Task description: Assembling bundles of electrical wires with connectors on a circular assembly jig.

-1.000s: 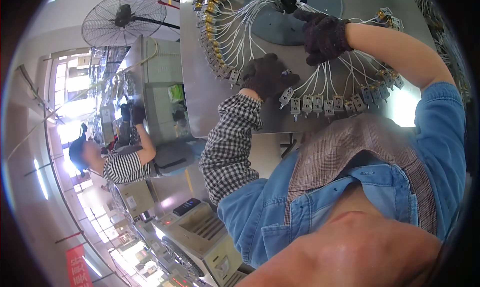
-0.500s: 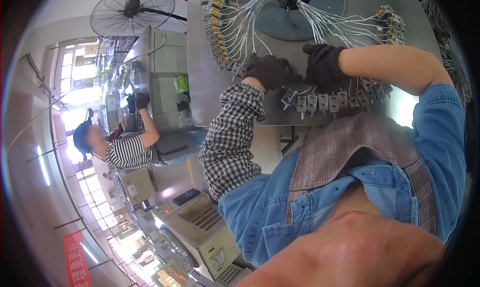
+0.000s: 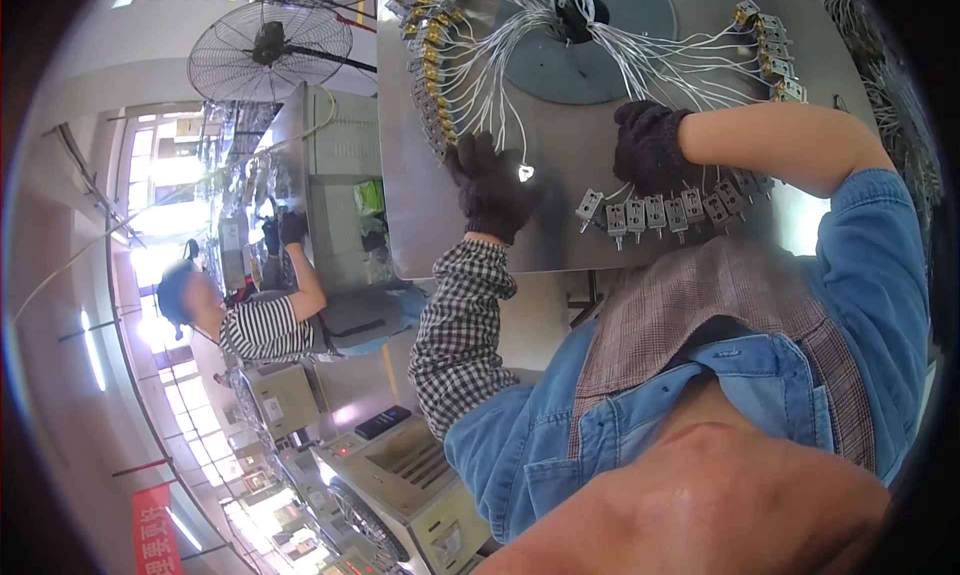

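Left hand [image 3: 497,190], dark glove: fingers extended and apart, palm side down over the metal table [image 3: 570,140]; fingertips close to the near end of the left row of blocks [image 3: 430,80], metal with yellow parts, which curves up and away from that hand; a small bright wire end [image 3: 525,173] shows at its right edge, can't tell if touching.

Right hand [image 3: 650,147], dark glove: fingers curled, knuckles up; can't tell if they are closed on anything, grip side hidden; front row of silver blocks [image 3: 655,213] sits just below it, running out to its lower right, short pins toward the person; right row of blocks [image 3: 775,50] is up and right of it, beyond the bare forearm [image 3: 765,145].

White wires [image 3: 650,55] fan out from a black hub [image 3: 580,20] above and between both hands; hub is on a blue-grey disc [image 3: 600,83], well clear of left hand, nearer the right.

Checked sleeve [image 3: 465,320] below left hand; co-worker in stripes [image 3: 265,327] far off to its left, standing fan [image 3: 268,45] above that.
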{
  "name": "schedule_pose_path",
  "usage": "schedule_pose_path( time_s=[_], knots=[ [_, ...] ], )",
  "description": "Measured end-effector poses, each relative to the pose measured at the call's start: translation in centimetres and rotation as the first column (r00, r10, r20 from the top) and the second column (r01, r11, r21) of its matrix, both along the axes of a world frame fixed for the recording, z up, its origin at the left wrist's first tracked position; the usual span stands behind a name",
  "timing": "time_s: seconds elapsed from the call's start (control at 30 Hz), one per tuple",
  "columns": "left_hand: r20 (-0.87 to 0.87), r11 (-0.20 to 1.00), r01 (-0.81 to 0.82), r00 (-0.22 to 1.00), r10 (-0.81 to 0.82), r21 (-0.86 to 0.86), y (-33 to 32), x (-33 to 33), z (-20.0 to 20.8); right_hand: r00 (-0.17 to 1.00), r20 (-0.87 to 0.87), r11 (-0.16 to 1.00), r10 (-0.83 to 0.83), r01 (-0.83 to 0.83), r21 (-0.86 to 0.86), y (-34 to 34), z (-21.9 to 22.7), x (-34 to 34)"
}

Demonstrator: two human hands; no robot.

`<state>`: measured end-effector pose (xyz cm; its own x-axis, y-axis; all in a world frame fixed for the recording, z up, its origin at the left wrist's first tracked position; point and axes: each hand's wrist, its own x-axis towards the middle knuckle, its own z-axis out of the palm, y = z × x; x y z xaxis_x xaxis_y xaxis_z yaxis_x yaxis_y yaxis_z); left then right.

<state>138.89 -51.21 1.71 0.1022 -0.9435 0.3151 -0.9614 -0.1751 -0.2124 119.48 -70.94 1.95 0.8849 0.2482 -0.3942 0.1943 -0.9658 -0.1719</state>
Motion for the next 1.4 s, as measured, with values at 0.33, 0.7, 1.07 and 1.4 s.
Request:
schedule_pose_path(
  time_s=[0.33,0.7,1.07,1.4],
  knots=[
    [-0.100,0.927,0.214,0.976,-0.193,0.308,0.1,4.2,1.0,0.813,0.538,0.858,-0.223,-0.098,0.504,-1.5,-2.8,0.1],
    [-0.078,0.968,0.086,0.995,-0.070,0.235,1.4,0.5,2.5,0.327,0.564,0.642,-0.758,0.528,0.556,-8.4,-0.4,-2.7],
    [-0.001,0.877,0.231,0.967,-0.255,0.421,-2.7,-5.3,2.1,0.401,0.645,0.743,-0.650,0.514,0.430,-7.3,-2.7,0.3],
    [0.116,0.887,-0.042,0.993,-0.013,0.460,-0.7,-2.2,0.6,0.426,0.655,0.776,-0.624,0.436,0.457,-9.5,-4.9,0.2]
  ],
)
